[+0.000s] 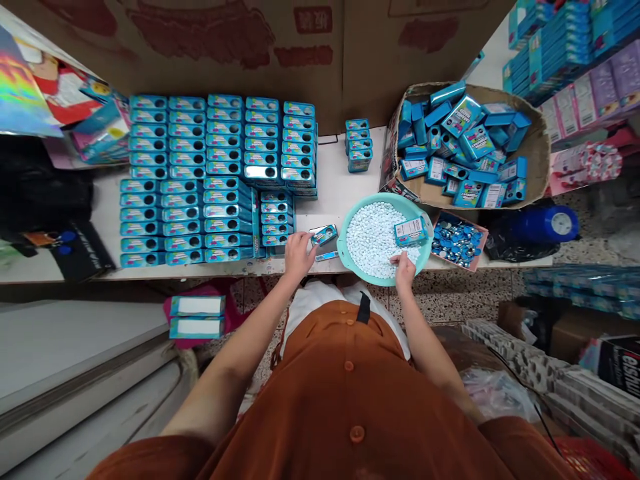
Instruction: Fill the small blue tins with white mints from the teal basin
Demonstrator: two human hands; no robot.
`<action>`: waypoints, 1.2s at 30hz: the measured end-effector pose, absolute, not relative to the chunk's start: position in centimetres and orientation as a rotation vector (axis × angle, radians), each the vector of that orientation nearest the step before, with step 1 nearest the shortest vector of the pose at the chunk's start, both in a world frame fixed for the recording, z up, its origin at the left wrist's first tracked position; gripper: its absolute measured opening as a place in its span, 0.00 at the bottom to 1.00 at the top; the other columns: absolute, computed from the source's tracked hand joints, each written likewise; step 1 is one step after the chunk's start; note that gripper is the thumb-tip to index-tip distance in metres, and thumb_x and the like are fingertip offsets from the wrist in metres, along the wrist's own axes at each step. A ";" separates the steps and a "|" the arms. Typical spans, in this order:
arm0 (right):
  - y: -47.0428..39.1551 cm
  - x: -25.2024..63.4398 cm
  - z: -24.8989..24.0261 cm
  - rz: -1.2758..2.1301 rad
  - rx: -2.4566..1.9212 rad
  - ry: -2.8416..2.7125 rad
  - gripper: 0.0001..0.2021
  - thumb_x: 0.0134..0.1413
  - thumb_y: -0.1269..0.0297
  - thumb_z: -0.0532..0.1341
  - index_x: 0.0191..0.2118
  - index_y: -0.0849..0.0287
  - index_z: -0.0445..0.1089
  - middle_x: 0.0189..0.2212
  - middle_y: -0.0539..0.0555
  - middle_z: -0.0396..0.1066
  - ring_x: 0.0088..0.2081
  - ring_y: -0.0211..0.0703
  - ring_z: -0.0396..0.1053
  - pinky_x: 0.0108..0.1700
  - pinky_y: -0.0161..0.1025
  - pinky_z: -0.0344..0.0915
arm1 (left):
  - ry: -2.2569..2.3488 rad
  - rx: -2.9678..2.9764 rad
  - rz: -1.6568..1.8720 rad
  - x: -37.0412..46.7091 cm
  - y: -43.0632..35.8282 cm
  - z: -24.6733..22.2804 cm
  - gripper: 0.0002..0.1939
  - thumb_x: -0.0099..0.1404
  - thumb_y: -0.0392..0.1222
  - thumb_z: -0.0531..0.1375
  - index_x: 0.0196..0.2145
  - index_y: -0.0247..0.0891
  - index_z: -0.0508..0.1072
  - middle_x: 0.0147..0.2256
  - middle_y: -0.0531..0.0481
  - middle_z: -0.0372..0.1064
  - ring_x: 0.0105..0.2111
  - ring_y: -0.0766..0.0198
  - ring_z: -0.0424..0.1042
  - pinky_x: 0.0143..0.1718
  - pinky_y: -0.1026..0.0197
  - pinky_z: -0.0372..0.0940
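Note:
My left hand [299, 256] is at the table's front edge, thumb and fingers apart, close beside a small blue candy tin [325, 235]. That tin rests on a dark flat device that looks like a small scale [327, 255]; whether my fingertips touch the tin is hard to see. A turquoise basin [342, 244] full of small white candies [370, 237] stands to the right. Another blue tin [410, 232] lies on top of the candies. Over the basin's front right part, my right hand [405, 272] has its fingers pinched together at the candies; what they hold is too small to make out.
Rows of stacked blue tins [185, 180] fill the table's left side. A short stack [359, 145] stands behind the basin. Loose tins crowd a cardboard box [537, 133] at the right, with a pink tray of blue and silver caps [456, 240] before it. A large carton [345, 67] borders the back.

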State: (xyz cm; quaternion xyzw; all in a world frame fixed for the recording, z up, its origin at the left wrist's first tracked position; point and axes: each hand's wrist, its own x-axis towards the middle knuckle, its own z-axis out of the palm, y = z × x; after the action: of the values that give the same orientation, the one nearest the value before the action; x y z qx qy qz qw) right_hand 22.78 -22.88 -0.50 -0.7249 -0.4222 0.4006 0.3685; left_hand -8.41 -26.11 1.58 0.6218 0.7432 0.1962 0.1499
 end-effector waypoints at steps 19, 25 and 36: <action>-23.2 23.2 -0.8 1.049 -1.876 -1.119 0.30 0.55 0.39 0.46 0.23 0.60 0.70 0.22 0.53 0.71 0.27 0.41 0.68 0.36 0.38 0.63 | 2.076 1.876 0.382 -8.3 -24.3 1.3 0.12 0.65 0.44 0.51 0.39 0.40 0.73 0.37 0.42 0.70 0.40 0.52 0.66 0.41 0.52 0.60; -23.2 23.0 -0.4 1.060 -1.857 -1.122 0.30 0.56 0.39 0.47 0.23 0.60 0.70 0.22 0.54 0.71 0.28 0.41 0.68 0.37 0.38 0.63 | 2.108 1.775 0.315 -8.4 -23.6 0.9 0.09 0.62 0.40 0.54 0.36 0.38 0.73 0.34 0.41 0.70 0.39 0.50 0.68 0.40 0.51 0.61; -23.0 23.3 -0.7 1.058 -1.855 -1.103 0.29 0.55 0.40 0.47 0.23 0.60 0.69 0.22 0.53 0.71 0.28 0.41 0.68 0.36 0.38 0.63 | 1.840 1.629 0.737 -2.4 -22.2 6.9 0.09 0.62 0.44 0.57 0.38 0.40 0.72 0.35 0.48 0.71 0.37 0.59 0.69 0.42 0.57 0.64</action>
State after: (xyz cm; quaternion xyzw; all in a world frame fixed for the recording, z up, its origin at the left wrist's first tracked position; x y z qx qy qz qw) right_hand 23.33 -23.04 -0.70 -0.7199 -0.4280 0.4105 0.3605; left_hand -2.40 -22.18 6.88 0.6089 0.6876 0.2753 0.2841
